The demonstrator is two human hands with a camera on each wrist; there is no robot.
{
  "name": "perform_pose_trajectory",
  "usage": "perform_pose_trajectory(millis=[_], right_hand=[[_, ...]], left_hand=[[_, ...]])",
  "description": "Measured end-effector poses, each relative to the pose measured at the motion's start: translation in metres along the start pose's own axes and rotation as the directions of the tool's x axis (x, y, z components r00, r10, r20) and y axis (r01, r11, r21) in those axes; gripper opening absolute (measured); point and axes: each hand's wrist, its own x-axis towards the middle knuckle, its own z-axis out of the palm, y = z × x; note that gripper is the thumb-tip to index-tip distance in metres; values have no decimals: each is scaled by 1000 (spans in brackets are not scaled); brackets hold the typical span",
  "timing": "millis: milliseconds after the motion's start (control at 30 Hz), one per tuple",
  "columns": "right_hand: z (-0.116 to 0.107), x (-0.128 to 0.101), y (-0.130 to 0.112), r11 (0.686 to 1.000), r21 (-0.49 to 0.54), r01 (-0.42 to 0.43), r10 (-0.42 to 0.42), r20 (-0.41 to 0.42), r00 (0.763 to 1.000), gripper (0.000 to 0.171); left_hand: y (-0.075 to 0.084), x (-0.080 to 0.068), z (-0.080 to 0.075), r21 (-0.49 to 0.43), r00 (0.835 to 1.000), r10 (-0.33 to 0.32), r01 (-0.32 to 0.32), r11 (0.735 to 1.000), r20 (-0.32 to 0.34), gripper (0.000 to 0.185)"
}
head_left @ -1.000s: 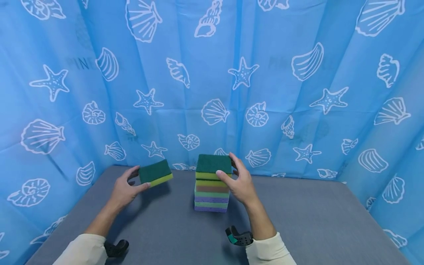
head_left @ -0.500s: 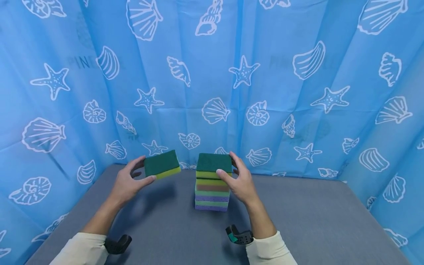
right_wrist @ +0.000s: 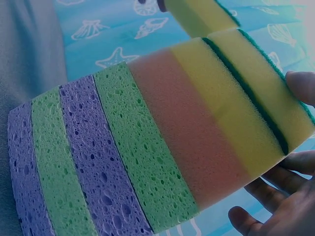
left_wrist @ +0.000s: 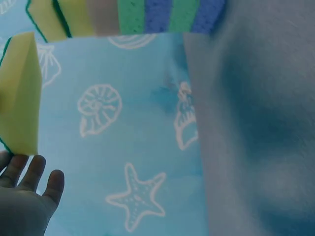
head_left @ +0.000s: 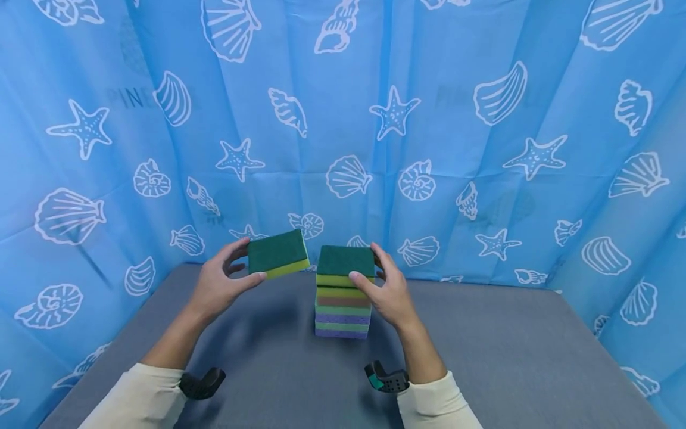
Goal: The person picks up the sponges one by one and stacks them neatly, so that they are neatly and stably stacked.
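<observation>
A: Status of the stack (head_left: 343,298)?

B: It stands on the table (head_left: 482,357), centre, near the curtain (head_left: 482,149). From the bottom: purple, green, purple, green, a brownish-orange layer, then two yellow sponges with green scrub faces up. Edges look flush. The right hand (head_left: 388,292) steadies the top one, thumb on the near face, fingers round the far corner.

A: And the loose sponge (head_left: 277,254)?

B: In the air, just left of the stack's top and not touching it. Its underside is about level with the top of the stack. The left hand (head_left: 220,286) pinches its left end, thumb on the near edge, fingers behind. That grip is closed on the sponge.

A: Orientation?

B: Green scrub face up, yellow foam down. Long axis runs left-right, roughly parallel to the stack's long sides. The right end tips up slightly, so it is not quite level.

A: Done versus left?

B: Judgement: the stack is built apart from this piece. What is left is to carry it right, over the top, level it, square it to the edges and set it down. I see no other loose sponges on the table.
</observation>
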Motion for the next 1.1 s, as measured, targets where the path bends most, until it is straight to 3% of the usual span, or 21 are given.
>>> perform_pose_trajectory(millis=[333,633,1100], right_hand=[[0,-1,-3,1000,-23,-9,9,-9,1000,69],[-1,-1,-5,999,-33,-27,27,-10,1000,69],[-2,-3,-5,1000,-18,-15,15,0,1000,69]], left_hand=[[12,9,9,-48,999,28,-27,998,19,76],[30,24,23,-102,996,38,-30,994,78,74],[38,34,43,-134,987,77,-57,989,144,73]])
